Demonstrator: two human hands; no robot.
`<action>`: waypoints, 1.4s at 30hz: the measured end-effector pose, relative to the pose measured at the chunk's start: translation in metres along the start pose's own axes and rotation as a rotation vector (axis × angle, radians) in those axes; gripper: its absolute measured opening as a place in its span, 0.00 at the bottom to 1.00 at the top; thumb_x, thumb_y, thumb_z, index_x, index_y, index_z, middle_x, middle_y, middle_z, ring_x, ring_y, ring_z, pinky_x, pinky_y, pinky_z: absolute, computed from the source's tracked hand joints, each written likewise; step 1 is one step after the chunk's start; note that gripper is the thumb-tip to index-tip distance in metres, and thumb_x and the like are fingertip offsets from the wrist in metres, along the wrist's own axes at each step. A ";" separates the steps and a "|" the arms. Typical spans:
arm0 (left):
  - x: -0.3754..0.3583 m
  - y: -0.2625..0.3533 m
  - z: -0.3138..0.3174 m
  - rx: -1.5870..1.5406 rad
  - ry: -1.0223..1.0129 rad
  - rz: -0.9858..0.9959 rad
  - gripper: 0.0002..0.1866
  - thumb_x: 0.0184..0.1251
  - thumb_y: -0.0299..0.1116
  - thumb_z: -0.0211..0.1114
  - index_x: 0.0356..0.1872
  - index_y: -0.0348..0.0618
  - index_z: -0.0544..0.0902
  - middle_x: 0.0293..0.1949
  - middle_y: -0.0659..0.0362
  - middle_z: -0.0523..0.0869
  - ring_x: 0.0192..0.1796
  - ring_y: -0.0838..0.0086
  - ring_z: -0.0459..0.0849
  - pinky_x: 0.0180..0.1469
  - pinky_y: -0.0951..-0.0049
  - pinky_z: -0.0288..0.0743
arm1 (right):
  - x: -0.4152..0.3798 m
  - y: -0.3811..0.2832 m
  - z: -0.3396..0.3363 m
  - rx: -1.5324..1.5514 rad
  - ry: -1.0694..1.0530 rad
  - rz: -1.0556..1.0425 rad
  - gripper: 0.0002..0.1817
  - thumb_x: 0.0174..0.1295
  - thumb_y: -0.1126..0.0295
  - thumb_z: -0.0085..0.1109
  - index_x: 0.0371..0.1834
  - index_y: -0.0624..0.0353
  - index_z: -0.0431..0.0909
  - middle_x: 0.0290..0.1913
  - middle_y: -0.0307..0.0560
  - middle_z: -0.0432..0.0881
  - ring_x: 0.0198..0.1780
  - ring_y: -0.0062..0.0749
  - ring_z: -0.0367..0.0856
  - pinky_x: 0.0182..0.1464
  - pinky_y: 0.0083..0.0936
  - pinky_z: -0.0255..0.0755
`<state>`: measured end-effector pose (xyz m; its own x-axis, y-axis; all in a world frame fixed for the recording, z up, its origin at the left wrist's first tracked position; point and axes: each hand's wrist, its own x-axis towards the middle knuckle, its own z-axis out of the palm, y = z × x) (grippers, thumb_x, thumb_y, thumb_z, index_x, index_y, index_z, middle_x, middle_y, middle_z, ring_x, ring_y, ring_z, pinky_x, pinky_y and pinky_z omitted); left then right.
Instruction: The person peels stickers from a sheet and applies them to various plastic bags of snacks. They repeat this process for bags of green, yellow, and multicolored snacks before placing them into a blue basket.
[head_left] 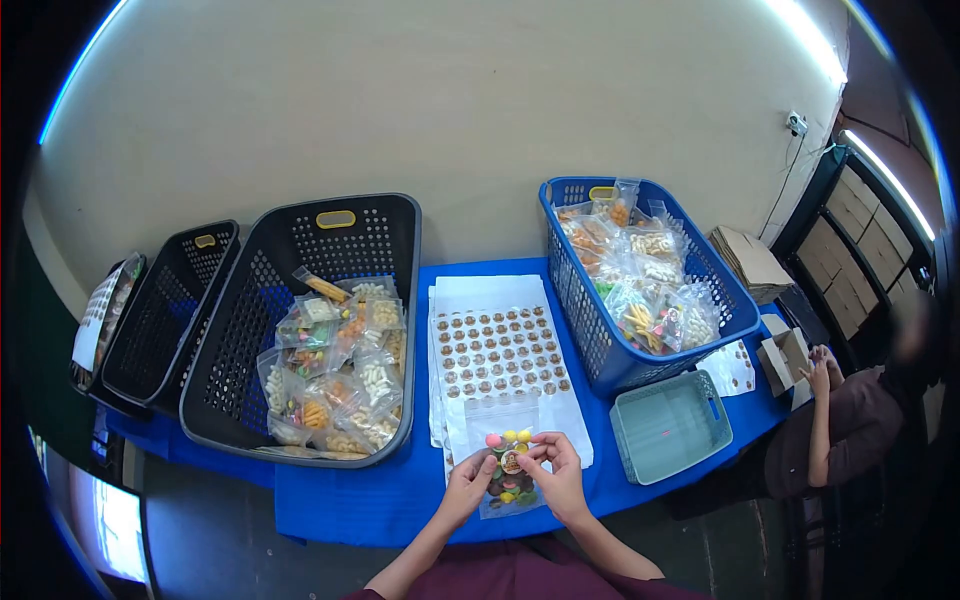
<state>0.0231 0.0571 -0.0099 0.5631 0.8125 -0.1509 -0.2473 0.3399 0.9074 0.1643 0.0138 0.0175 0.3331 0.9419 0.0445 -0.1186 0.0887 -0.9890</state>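
Note:
A clear bag of colourful round sweets (513, 494) is held over the table's front edge. My left hand (468, 487) pinches its left side. My right hand (559, 478) has its fingers closed at the bag's right side, beside a round brown-and-white sticker (511, 462) on the bag's front. Behind the bag lie white sheets (500, 350) with rows of round stickers. To the left stands a large black basket (230, 350) with filled snack bags (340, 380). On the right, a blue basket (590, 340) is heaped with more snack bags (640, 265).
A grey-green tray (670, 430) sits at the right front of the blue tablecloth (380, 500). Further right are an open carton (785, 360), flat cardboard (748, 260) and a co-worker (850, 430). More black baskets (165, 320) stand at the far left.

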 end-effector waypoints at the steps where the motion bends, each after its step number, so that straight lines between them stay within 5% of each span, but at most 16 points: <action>1: 0.001 0.001 0.001 -0.012 -0.009 0.001 0.17 0.64 0.36 0.52 0.49 0.35 0.70 0.40 0.60 0.78 0.38 0.83 0.76 0.39 0.83 0.71 | 0.001 0.000 0.000 -0.019 0.008 -0.010 0.16 0.50 0.77 0.59 0.40 0.64 0.65 0.27 0.39 0.75 0.29 0.15 0.70 0.35 0.12 0.63; 8: 0.009 0.009 0.014 0.013 -0.022 0.000 0.18 0.60 0.29 0.56 0.50 0.32 0.69 0.41 0.58 0.78 0.40 0.79 0.77 0.42 0.81 0.73 | 0.005 -0.009 -0.004 -0.140 0.055 -0.047 0.17 0.49 0.75 0.61 0.40 0.63 0.66 0.26 0.39 0.75 0.27 0.16 0.68 0.36 0.14 0.63; 14: 0.014 0.011 0.026 -0.020 -0.013 0.036 0.17 0.61 0.28 0.55 0.50 0.32 0.69 0.42 0.57 0.78 0.41 0.78 0.77 0.44 0.80 0.72 | 0.009 -0.018 -0.019 -0.698 0.065 -0.152 0.21 0.46 0.68 0.64 0.41 0.62 0.66 0.30 0.41 0.74 0.22 0.20 0.63 0.35 0.20 0.63; 17: 0.019 0.011 0.032 -0.041 -0.023 -0.008 0.17 0.61 0.28 0.55 0.50 0.33 0.69 0.42 0.57 0.78 0.42 0.79 0.77 0.45 0.80 0.72 | 0.019 -0.017 -0.032 -0.447 0.081 -0.123 0.22 0.47 0.68 0.63 0.43 0.63 0.66 0.34 0.42 0.74 0.27 0.21 0.69 0.36 0.19 0.66; 20: 0.026 0.003 0.041 -0.054 0.003 -0.020 0.16 0.61 0.29 0.55 0.50 0.34 0.69 0.42 0.57 0.78 0.42 0.79 0.76 0.44 0.80 0.72 | 0.027 -0.012 -0.051 0.021 -0.197 0.155 0.24 0.48 0.67 0.63 0.45 0.64 0.65 0.37 0.45 0.74 0.35 0.22 0.74 0.38 0.19 0.69; 21: 0.030 0.001 0.046 -0.062 0.016 -0.018 0.16 0.61 0.29 0.55 0.49 0.34 0.70 0.42 0.58 0.78 0.42 0.80 0.76 0.44 0.80 0.72 | 0.028 -0.010 -0.058 -0.039 -0.266 0.156 0.23 0.49 0.67 0.62 0.45 0.65 0.65 0.38 0.46 0.75 0.40 0.24 0.76 0.39 0.18 0.70; 31: 0.058 -0.010 0.099 -0.029 0.066 0.005 0.13 0.62 0.31 0.55 0.44 0.34 0.72 0.37 0.59 0.80 0.35 0.81 0.78 0.38 0.82 0.73 | 0.036 -0.027 -0.104 -0.332 -0.204 0.027 0.18 0.51 0.71 0.59 0.43 0.64 0.66 0.36 0.40 0.74 0.39 0.18 0.73 0.40 0.16 0.68; 35: 0.067 -0.009 0.122 0.013 0.064 0.026 0.12 0.63 0.32 0.53 0.43 0.34 0.73 0.35 0.59 0.80 0.34 0.81 0.78 0.35 0.83 0.73 | 0.038 -0.013 -0.125 -0.192 -0.145 -0.069 0.18 0.49 0.67 0.61 0.41 0.64 0.68 0.33 0.42 0.75 0.33 0.20 0.74 0.35 0.19 0.69; 38: 0.070 -0.010 0.133 0.086 -0.005 0.025 0.13 0.63 0.32 0.53 0.45 0.34 0.72 0.37 0.59 0.80 0.36 0.80 0.79 0.36 0.82 0.74 | 0.039 -0.028 -0.143 0.135 -0.193 0.139 0.19 0.49 0.67 0.63 0.41 0.63 0.69 0.33 0.38 0.75 0.34 0.16 0.73 0.34 0.15 0.68; 42: 0.073 -0.017 0.157 0.118 -0.028 0.045 0.16 0.62 0.30 0.54 0.49 0.32 0.70 0.42 0.56 0.78 0.40 0.78 0.78 0.39 0.81 0.75 | 0.039 -0.017 -0.163 0.033 -0.077 0.033 0.15 0.50 0.67 0.63 0.37 0.63 0.72 0.31 0.34 0.74 0.32 0.14 0.71 0.34 0.13 0.66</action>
<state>0.1920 0.0365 0.0252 0.5760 0.8114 -0.0993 -0.1791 0.2438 0.9531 0.3316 -0.0034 0.0131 0.2554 0.9665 0.0238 -0.1598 0.0665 -0.9849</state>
